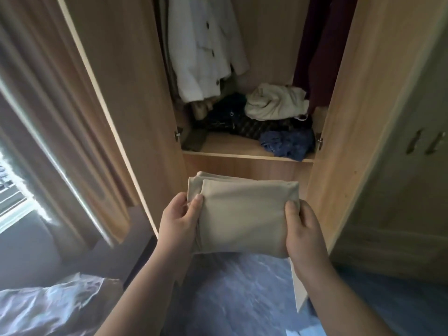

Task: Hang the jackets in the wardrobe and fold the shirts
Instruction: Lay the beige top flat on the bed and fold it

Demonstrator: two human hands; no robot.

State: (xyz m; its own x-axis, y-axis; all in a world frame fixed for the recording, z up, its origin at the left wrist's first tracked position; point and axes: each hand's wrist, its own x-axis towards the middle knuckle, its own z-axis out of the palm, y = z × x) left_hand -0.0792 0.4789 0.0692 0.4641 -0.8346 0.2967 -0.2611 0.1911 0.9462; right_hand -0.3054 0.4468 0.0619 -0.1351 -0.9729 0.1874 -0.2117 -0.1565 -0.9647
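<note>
A folded beige shirt [242, 214] is held in the air in front of the open wooden wardrobe [247, 156]. My left hand [178, 220] grips its left edge, thumb on top. On the right edge my right hand [303, 229] holds it the same way. Inside the wardrobe a white buttoned jacket [203, 47] hangs at the left and a dark maroon garment [320, 49] hangs at the right.
On the wardrobe floor lie a crumpled cream garment [276, 103], dark clothes [228, 115] and a blue garment [288, 144]. Both wardrobe doors [363, 117] stand open. A curtain [48, 117] and window are at left, a bed [48, 306] at bottom left.
</note>
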